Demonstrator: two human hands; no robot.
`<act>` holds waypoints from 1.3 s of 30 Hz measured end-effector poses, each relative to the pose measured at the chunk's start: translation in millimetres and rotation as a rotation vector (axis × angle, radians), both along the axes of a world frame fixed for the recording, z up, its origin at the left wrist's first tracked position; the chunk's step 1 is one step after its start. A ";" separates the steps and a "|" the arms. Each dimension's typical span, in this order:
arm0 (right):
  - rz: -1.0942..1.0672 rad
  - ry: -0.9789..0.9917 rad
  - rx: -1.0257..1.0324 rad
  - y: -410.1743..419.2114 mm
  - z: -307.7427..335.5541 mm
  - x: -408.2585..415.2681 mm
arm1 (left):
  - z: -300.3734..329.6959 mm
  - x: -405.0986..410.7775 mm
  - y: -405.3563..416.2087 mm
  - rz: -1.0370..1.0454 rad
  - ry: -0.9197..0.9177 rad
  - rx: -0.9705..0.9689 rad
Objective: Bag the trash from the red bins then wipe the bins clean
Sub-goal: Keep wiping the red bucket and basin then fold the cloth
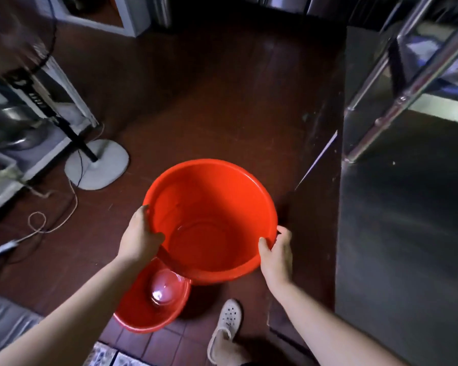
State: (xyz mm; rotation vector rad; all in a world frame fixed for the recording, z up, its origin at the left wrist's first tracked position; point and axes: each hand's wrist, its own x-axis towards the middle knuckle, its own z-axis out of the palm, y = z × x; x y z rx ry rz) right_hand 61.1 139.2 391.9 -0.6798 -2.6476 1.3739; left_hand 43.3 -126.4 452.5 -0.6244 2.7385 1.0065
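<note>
Both hands grip big red bin (pixel 212 220) by rim: left hand (pixel 140 237), right hand (pixel 276 254). Smaller bin (pixel 143 310) partly hidden beneath; contents blurred.

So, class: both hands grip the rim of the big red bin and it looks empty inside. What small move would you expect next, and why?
Probably setting the big red bin down on the floor. The left hand and right hand both grip its rim, so neither is free to wipe. No trash shows inside, and no cloth is in view.
</note>
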 end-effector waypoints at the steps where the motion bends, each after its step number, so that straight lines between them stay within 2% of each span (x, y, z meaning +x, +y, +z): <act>1: -0.007 -0.034 0.008 -2.9 -17.5 -10.8 | -13.8 -17.2 -2.1 -0.021 -0.007 0.004; 7: -0.085 -0.150 0.019 -5.4 -133.6 -69.5 | -125.7 -100.6 -3.7 -0.047 -0.110 0.049; 12: -0.140 -0.271 0.016 14.0 -244.6 -99.8 | -247.6 -145.8 9.7 -0.106 -0.185 0.090; 18: -0.214 -0.363 -0.141 37.2 -365.3 -108.2 | -396.6 -166.5 29.0 -0.204 -0.227 0.170; 22: -0.247 -0.342 -0.177 45.5 -422.6 -117.7 | -471.2 -172.0 42.8 -0.203 -0.217 0.198; 29: -0.266 -0.337 -0.031 77.3 -469.3 -143.2 | -530.3 -187.0 81.0 -0.214 -0.141 0.245; 33: -0.214 -0.388 0.169 84.9 -469.0 -143.3 | -539.8 -196.1 109.4 -0.224 -0.130 0.250; 39: -0.069 -0.325 0.427 81.3 -463.7 -135.9 | -545.6 -204.3 142.8 -0.195 -0.117 0.314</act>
